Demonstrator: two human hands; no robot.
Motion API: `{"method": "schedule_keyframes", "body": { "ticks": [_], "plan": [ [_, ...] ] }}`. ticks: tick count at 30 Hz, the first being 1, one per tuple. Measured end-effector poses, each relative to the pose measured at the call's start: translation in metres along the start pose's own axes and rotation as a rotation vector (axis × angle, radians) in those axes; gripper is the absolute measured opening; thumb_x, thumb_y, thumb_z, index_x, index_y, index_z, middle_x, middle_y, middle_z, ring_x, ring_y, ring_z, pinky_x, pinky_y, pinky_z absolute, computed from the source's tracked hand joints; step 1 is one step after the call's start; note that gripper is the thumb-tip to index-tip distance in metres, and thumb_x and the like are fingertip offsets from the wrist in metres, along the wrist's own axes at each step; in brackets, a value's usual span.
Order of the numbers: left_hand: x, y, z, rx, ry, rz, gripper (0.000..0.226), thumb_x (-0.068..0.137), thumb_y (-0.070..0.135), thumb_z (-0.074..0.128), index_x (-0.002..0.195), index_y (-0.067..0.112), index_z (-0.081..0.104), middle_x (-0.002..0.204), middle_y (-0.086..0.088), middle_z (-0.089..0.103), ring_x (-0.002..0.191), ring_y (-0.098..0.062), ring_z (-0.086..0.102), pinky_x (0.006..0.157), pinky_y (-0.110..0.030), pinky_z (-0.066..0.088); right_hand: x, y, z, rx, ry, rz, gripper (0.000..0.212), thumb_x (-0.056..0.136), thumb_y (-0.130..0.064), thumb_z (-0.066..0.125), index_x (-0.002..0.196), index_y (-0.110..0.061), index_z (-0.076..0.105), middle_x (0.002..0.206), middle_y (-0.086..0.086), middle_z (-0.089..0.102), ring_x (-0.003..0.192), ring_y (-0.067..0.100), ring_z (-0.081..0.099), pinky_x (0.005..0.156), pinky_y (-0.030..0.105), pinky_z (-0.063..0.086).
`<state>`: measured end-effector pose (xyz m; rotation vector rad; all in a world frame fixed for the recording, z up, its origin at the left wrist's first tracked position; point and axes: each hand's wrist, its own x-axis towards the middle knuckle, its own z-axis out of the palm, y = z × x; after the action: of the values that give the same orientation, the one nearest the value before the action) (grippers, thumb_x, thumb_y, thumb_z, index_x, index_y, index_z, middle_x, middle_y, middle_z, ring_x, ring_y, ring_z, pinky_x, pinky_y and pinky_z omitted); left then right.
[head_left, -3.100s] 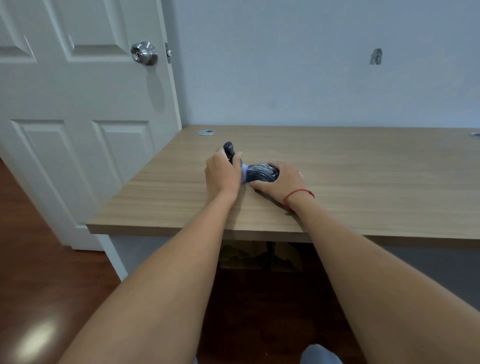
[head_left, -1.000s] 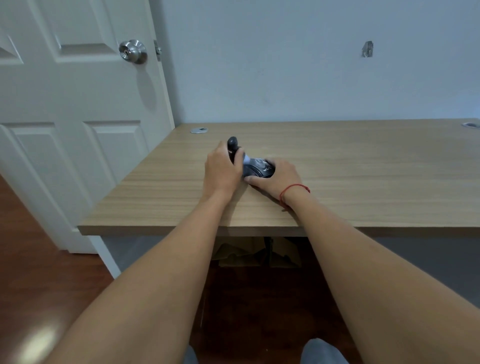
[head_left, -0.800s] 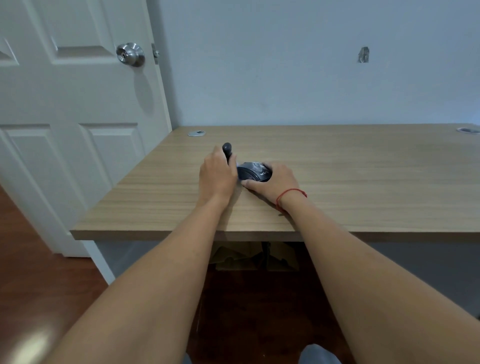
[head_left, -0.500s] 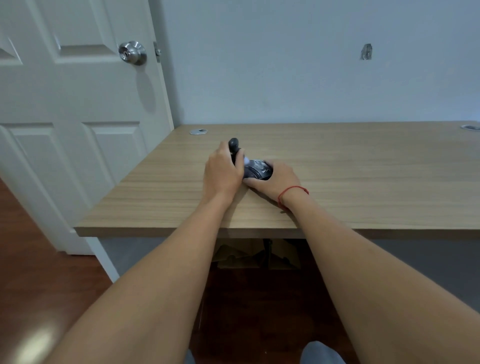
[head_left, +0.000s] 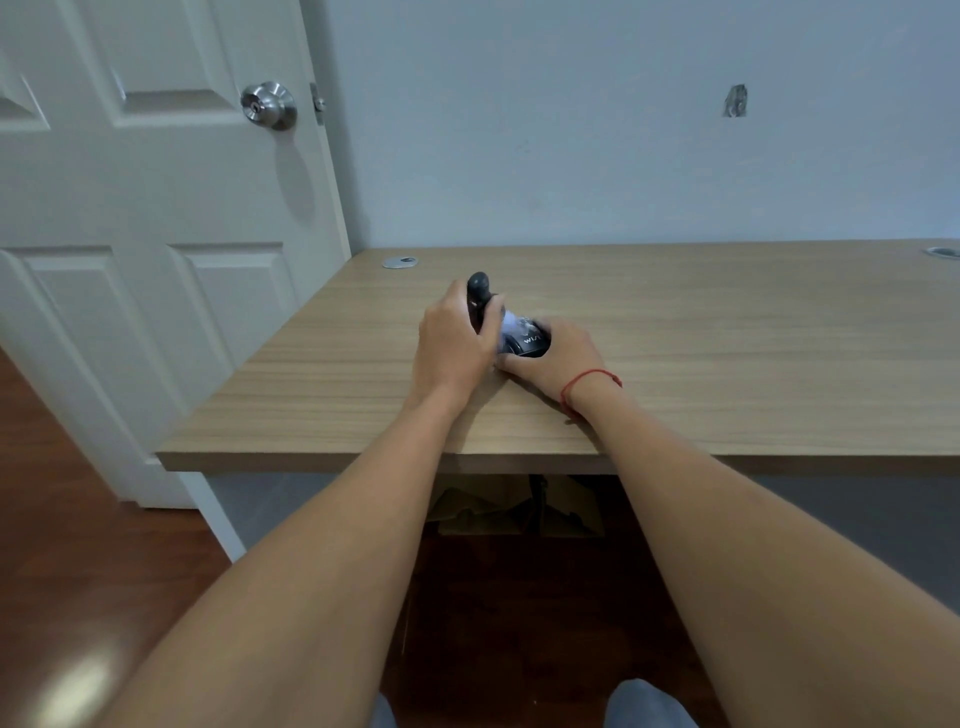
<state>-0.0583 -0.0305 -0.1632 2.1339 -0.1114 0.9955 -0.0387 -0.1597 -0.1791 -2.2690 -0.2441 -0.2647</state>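
On the wooden desk (head_left: 727, 338) sits a small black device with a round base (head_left: 531, 342) bearing white lettering and an upright black handle (head_left: 478, 292). A pale part (head_left: 511, 326) shows between handle and base. My left hand (head_left: 454, 345) grips the handle, whose rounded top sticks out above my fingers. My right hand (head_left: 558, 358) curls round the base and holds it down on the desk; a red string circles that wrist. Most of the device is hidden by both hands.
A white panel door with a metal knob (head_left: 268, 105) stands left of the desk. Round cable grommets sit at the desk's back left (head_left: 400, 262) and far right (head_left: 943, 253). Cardboard (head_left: 483, 512) lies under the desk on the dark wood floor.
Both hands stay on the device in the same spot. The handle's top dipped left, then came back upright. The view wobbles slightly.
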Motion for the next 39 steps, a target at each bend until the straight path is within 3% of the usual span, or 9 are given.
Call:
{"method": "schedule_keyframes", "body": {
  "ticks": [5, 10, 12, 14, 19, 25, 27, 32, 39],
  "plan": [
    [0.005, -0.008, 0.000, 0.196, 0.017, -0.132, 0.028, 0.093, 0.028, 0.054, 0.093, 0.001, 0.056, 0.092, -0.019, 0.065, 0.086, -0.036, 0.060, 0.065, -0.032, 0.034, -0.004, -0.003, -0.002, 0.026, 0.005, -0.006, 0.043, 0.065, -0.046, 0.074, 0.102, -0.027, 0.066, 0.094, -0.004, 0.071, 0.094, 0.019, 0.064, 0.087, 0.036, 0.053],
    [0.002, 0.000, 0.000, -0.059, 0.038, -0.019, 0.026, 0.092, 0.030, 0.057, 0.081, 0.007, 0.051, 0.074, -0.008, 0.061, 0.069, -0.025, 0.056, 0.063, -0.031, 0.043, -0.004, -0.004, -0.002, 0.040, -0.002, 0.021, 0.045, 0.060, -0.044, 0.071, 0.101, -0.027, 0.064, 0.096, -0.002, 0.070, 0.095, 0.021, 0.063, 0.085, 0.038, 0.054],
    [0.001, 0.002, -0.001, -0.070, 0.019, -0.007, 0.026, 0.091, 0.031, 0.059, 0.078, 0.011, 0.048, 0.070, -0.004, 0.057, 0.065, -0.020, 0.053, 0.060, -0.025, 0.039, -0.005, -0.005, -0.003, 0.040, -0.004, 0.023, 0.040, 0.060, -0.043, 0.070, 0.096, -0.027, 0.064, 0.093, -0.002, 0.069, 0.092, 0.022, 0.064, 0.082, 0.038, 0.055],
    [0.003, -0.001, 0.000, -0.018, -0.003, -0.038, 0.025, 0.091, 0.030, 0.059, 0.081, 0.010, 0.051, 0.074, -0.008, 0.061, 0.069, -0.025, 0.056, 0.062, -0.029, 0.039, -0.005, -0.006, -0.003, 0.052, 0.000, 0.019, 0.040, 0.059, -0.042, 0.071, 0.095, -0.026, 0.064, 0.092, -0.001, 0.069, 0.091, 0.023, 0.065, 0.082, 0.039, 0.055],
    [0.005, -0.008, 0.003, 0.222, -0.002, -0.136, 0.026, 0.094, 0.026, 0.053, 0.101, 0.001, 0.055, 0.098, -0.021, 0.065, 0.092, -0.039, 0.060, 0.066, -0.031, 0.031, -0.008, -0.009, -0.007, 0.088, 0.017, 0.001, 0.062, 0.066, -0.032, 0.075, 0.124, -0.026, 0.055, 0.115, -0.004, 0.064, 0.107, 0.021, 0.060, 0.097, 0.039, 0.050],
    [0.004, 0.001, -0.003, -0.084, 0.119, -0.007, 0.025, 0.093, 0.027, 0.057, 0.091, 0.002, 0.055, 0.080, -0.014, 0.065, 0.074, -0.028, 0.059, 0.062, -0.025, 0.037, -0.009, -0.009, -0.009, 0.108, 0.045, -0.029, 0.064, 0.067, -0.020, 0.076, 0.127, -0.028, 0.055, 0.122, -0.003, 0.063, 0.112, 0.021, 0.058, 0.099, 0.036, 0.047],
    [0.004, 0.001, -0.002, -0.080, 0.061, -0.013, 0.023, 0.092, 0.027, 0.059, 0.087, 0.005, 0.054, 0.077, -0.011, 0.062, 0.073, -0.029, 0.058, 0.063, -0.029, 0.040, -0.008, -0.008, -0.008, 0.128, 0.045, -0.027, 0.066, 0.067, -0.018, 0.078, 0.128, -0.026, 0.055, 0.125, -0.002, 0.062, 0.114, 0.021, 0.058, 0.101, 0.036, 0.047],
    [0.005, -0.009, 0.002, 0.180, -0.025, -0.164, 0.026, 0.093, 0.026, 0.055, 0.099, 0.001, 0.054, 0.099, -0.021, 0.064, 0.093, -0.038, 0.059, 0.067, -0.031, 0.033, -0.007, -0.006, -0.010, 0.165, 0.038, -0.024, 0.068, 0.068, -0.019, 0.081, 0.130, -0.025, 0.054, 0.130, -0.003, 0.059, 0.121, 0.016, 0.054, 0.106, 0.033, 0.042],
    [0.002, 0.004, -0.003, -0.138, 0.088, -0.002, 0.026, 0.093, 0.028, 0.058, 0.086, 0.004, 0.054, 0.076, -0.012, 0.063, 0.070, -0.027, 0.057, 0.064, -0.032, 0.044, -0.007, -0.006, -0.008, 0.111, 0.046, -0.055, 0.066, 0.071, -0.019, 0.079, 0.131, -0.022, 0.053, 0.130, 0.000, 0.060, 0.121, 0.021, 0.054, 0.104, 0.034, 0.042]
  ]
}}
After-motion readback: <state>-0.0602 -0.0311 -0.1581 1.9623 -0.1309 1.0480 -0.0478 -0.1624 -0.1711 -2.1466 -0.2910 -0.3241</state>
